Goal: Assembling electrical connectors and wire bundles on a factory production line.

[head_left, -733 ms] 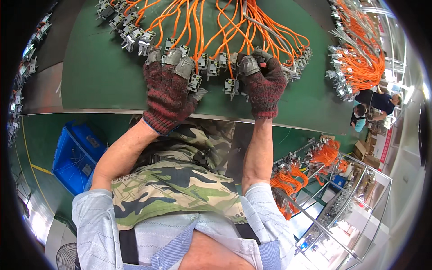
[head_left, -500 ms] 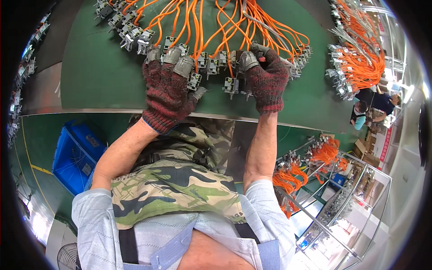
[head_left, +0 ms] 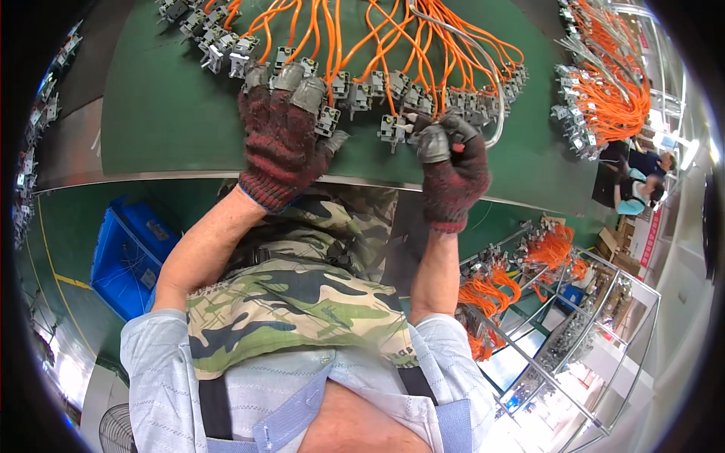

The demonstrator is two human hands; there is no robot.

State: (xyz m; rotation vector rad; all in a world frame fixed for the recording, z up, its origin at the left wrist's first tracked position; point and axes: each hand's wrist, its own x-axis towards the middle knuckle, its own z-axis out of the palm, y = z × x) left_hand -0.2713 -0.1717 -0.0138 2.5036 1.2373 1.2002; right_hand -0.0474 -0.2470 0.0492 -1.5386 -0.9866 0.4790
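My left hand [head_left: 283,143], in a dark red knit glove with grey-wrapped fingertips, rests palm down at the row of connectors. Its thumb and forefinger close around a small grey connector block [head_left: 327,121] on an orange cable. My right hand [head_left: 453,166], gloved alike, is closed around a slim tool with a pale tip [head_left: 410,118]; a bit of red shows between the fingers. That tip points at another grey connector block [head_left: 392,130], whether touching I cannot tell. A clear grey hose [head_left: 500,113] loops down beside my right hand. Most of the tool is hidden by the glove.
More connector blocks on orange cables [head_left: 332,38] fan across the green table mat [head_left: 166,113]. A cable bundle [head_left: 604,113] lies at the right. Below the table are a blue bin [head_left: 124,260] at left and a metal rack [head_left: 596,325] at right. People [head_left: 638,181] stand far right.
My right hand has drawn back toward me, bringing the tool's tip beside the nearer connector block. The hose now loops wider at right. My left hand stays at its connector.
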